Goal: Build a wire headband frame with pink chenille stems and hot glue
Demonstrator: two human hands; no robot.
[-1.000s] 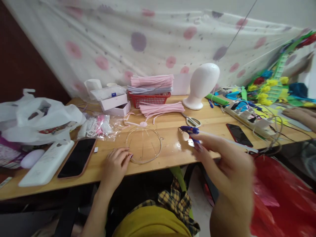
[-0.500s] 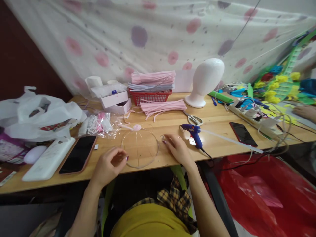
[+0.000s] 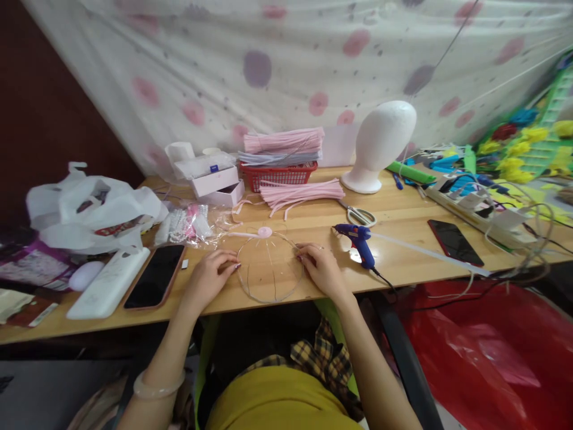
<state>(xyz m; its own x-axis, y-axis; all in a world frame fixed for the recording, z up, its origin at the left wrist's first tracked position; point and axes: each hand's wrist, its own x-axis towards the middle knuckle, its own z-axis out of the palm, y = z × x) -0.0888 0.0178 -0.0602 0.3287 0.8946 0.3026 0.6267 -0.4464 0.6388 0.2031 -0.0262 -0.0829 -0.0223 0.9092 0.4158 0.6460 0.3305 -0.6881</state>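
A thin wire hoop (image 3: 270, 301) with fine wires crossing its middle lies near the table's front edge. At its far side sits a round pink piece (image 3: 264, 232) with a pale strip reaching left. My left hand (image 3: 213, 276) pinches the hoop's left rim between thumb and fingers. On the opposite side, my right hand (image 3: 321, 267) has its fingertips closed on the right rim. A blue glue gun (image 3: 356, 239) with a long clear glue stick rests to the right of my right hand.
Scissors (image 3: 362, 216), pink pipe cleaners (image 3: 302, 196), a red basket (image 3: 280, 177) and a white foam head (image 3: 385, 140) stand farther back. Phones (image 3: 156, 278) lie on either side. A power strip (image 3: 474, 215) with cables is at right, a plastic bag (image 3: 98, 203) at left.
Both hands have come onto the hoop's sides and closed on its rim; the left hand was loosely curled beside it before. The whole view has shifted slightly.
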